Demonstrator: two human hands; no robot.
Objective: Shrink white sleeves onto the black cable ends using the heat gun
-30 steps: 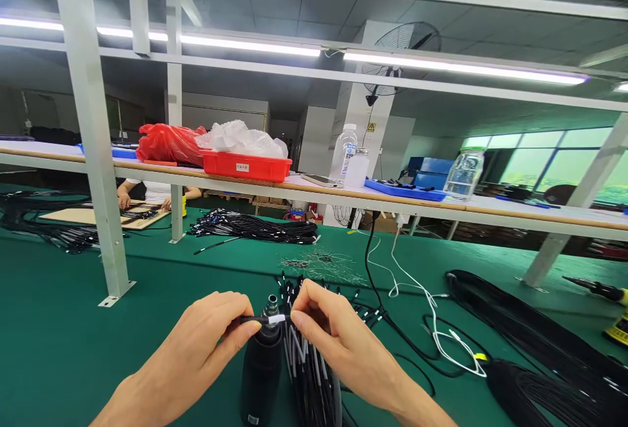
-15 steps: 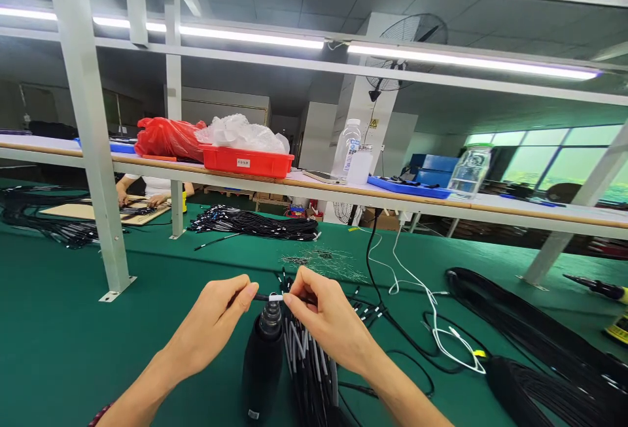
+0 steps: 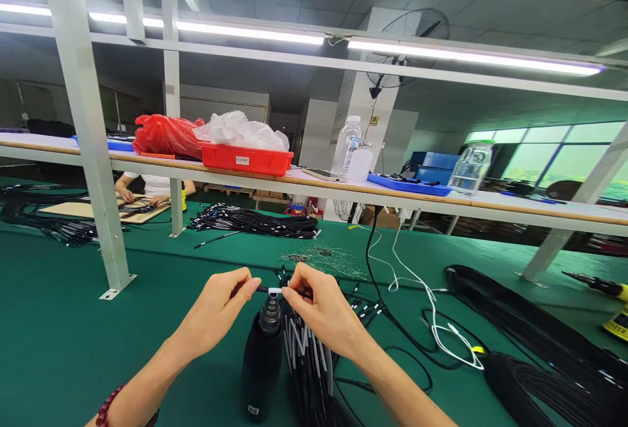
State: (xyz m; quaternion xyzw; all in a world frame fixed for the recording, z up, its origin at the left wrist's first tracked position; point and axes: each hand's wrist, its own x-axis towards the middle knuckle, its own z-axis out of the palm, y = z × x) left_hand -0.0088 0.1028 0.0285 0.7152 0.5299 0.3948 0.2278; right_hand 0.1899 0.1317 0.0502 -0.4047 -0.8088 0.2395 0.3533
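Observation:
Between them, my left hand and my right hand stretch a thin black cable level. Each pinches it between thumb and fingers. A short white sleeve sits on the cable close to my right fingertips. Directly below the sleeve is the metal nozzle of a black heat gun, which stands upright with its nozzle up. Under my right hand lies a bundle of black cables with grey sleeves, partly hidden by the hand.
A bundle of black cables and wire scraps lie behind. Cable coils and a yellow-black tool are at right. The shelf holds a red bin and bottles. Another person's hands work far left.
Both hands stay pinched on the cable, with the white sleeve shifted slightly left and up over the nozzle. My left forearm shows more, with a beaded bracelet in view.

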